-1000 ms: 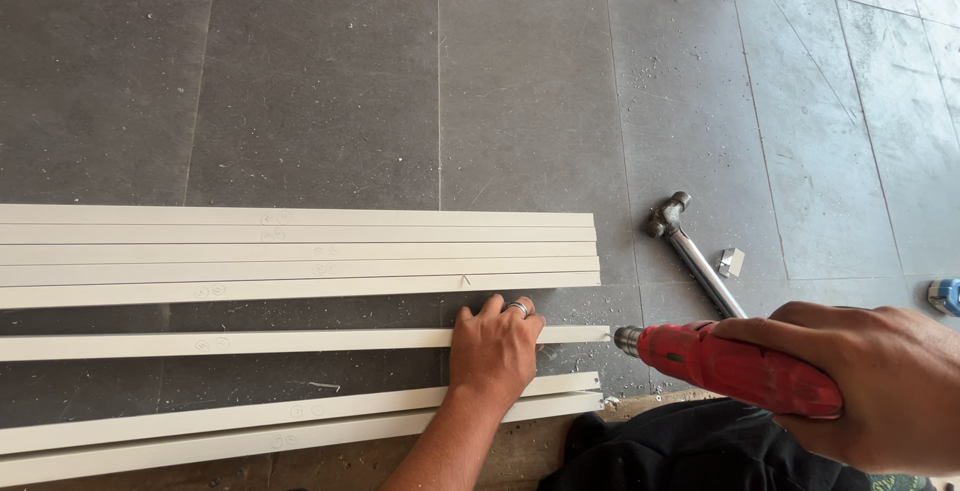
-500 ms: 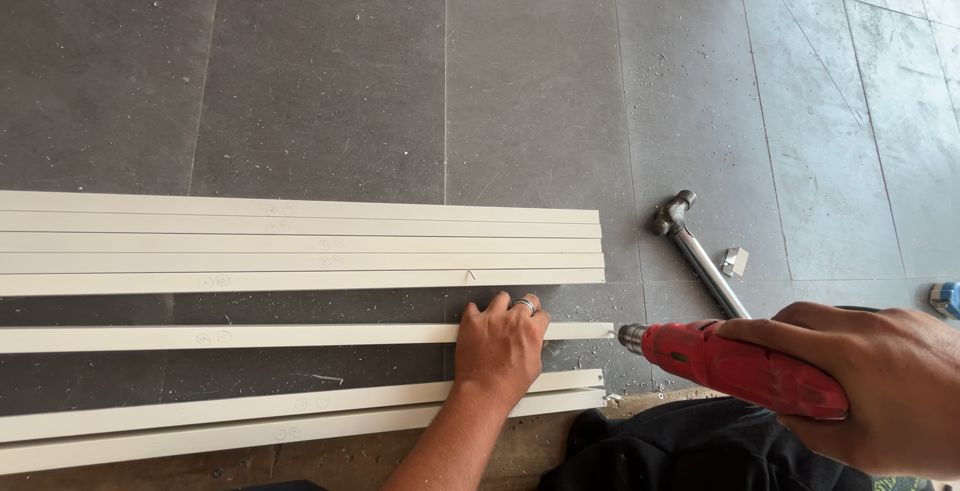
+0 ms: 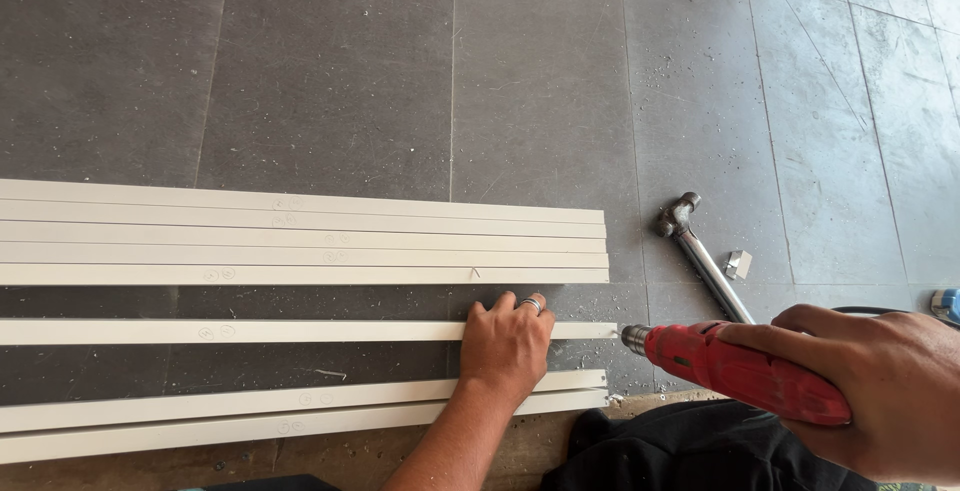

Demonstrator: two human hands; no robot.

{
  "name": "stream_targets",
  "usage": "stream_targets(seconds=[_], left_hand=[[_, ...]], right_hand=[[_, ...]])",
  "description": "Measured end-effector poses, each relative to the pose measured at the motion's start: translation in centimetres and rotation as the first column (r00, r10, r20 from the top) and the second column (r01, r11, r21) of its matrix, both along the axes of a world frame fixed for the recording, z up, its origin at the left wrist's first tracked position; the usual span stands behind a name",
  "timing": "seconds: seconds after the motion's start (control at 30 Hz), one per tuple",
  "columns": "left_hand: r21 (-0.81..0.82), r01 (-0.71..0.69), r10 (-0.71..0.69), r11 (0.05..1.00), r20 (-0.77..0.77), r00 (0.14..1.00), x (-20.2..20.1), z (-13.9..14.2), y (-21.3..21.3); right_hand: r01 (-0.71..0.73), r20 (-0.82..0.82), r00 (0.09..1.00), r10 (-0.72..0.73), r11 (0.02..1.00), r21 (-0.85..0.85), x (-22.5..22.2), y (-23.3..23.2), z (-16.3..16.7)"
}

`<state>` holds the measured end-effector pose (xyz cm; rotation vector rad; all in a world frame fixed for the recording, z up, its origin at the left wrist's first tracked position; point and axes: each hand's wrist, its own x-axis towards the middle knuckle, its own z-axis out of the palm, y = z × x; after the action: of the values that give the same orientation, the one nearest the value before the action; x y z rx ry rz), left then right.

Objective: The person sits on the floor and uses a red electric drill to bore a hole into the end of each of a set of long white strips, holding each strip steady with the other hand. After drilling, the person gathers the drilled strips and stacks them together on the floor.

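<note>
My left hand [image 3: 507, 344] lies flat on a single long white strip [image 3: 230, 331], pressing it to the grey tiled floor near its right end. A ring shows on one finger. My right hand [image 3: 880, 391] grips a red power drill [image 3: 745, 369]. The drill's metal nose [image 3: 634, 338] points left, level with the end of that strip and just clear of it.
A pack of several white strips [image 3: 300, 236] lies side by side above the single one, and two more strips [image 3: 250, 406] below it. A metal hammer [image 3: 700, 251] and a small white block [image 3: 737, 264] lie to the right. A blue object [image 3: 947, 304] peeks in at the right edge.
The view has shifted slightly; both hands, the drill and the strips keep their places.
</note>
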<state>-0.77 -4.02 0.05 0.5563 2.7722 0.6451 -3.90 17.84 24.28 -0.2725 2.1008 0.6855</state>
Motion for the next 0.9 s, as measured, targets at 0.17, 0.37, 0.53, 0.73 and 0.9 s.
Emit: stream_targets(seconds=[0.17, 0.37, 0.53, 0.73, 0.9], left_hand=[[-0.013, 0.012, -0.012, 1.000, 0.028, 1.000, 0.12, -0.10, 0.09], [-0.019, 0.010, -0.010, 1.000, -0.003, 1.000, 0.11, -0.11, 0.09], [-0.012, 0.006, -0.006, 1.000, -0.018, 1.000, 0.11, 0.06, 0.07], [-0.006, 0.003, -0.003, 1.000, -0.033, 0.999, 0.03, 0.31, 0.02], [-0.003, 0.021, -0.021, 1.000, 0.033, 0.999, -0.15, 0.53, 0.03]], right_hand=[[-0.006, 0.058, 0.998, 0.003, 0.999, 0.053, -0.25, -0.68, 0.20], [0.001, 0.094, 0.996, -0.008, 0.997, 0.074, -0.12, -0.49, 0.17], [-0.039, 0.079, 0.996, 0.036, 0.998, 0.040, -0.04, -0.24, 0.11], [-0.096, 0.137, 0.987, 0.087, 0.993, 0.061, -0.22, -0.02, -0.17], [-0.107, 0.140, 0.986, 0.093, 0.989, 0.098, -0.39, -0.56, 0.04]])
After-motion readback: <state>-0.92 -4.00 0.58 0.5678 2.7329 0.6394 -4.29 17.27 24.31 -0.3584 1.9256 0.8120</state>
